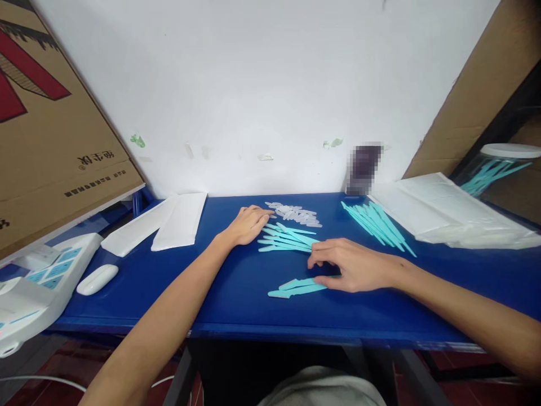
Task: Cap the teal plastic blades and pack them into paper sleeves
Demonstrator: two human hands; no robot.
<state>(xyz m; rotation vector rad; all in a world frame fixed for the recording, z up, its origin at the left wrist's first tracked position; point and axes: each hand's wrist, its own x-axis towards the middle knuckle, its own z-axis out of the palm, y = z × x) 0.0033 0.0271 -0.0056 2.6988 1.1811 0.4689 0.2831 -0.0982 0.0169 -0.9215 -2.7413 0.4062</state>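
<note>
My left hand (248, 223) rests on the blue table (236, 304), fingers curled loosely, its tips touching a small heap of turquoise plastic sticks (286, 238). My right hand (353, 264) lies palm down with bent fingers over the ends of a few turquoise sticks (296, 286) near the table's front. Behind the left hand lies a pile of small clear plastic pieces (293, 213). A longer bundle of turquoise sticks (378, 225) lies at the right.
White paper sleeves (163, 225) lie at the left, with a white mouse (97, 278) and a white device (38, 287). Clear plastic bags (443, 211) and a lidded jar of sticks (499, 169) stand at the right. A cardboard box (46, 129) leans at the left.
</note>
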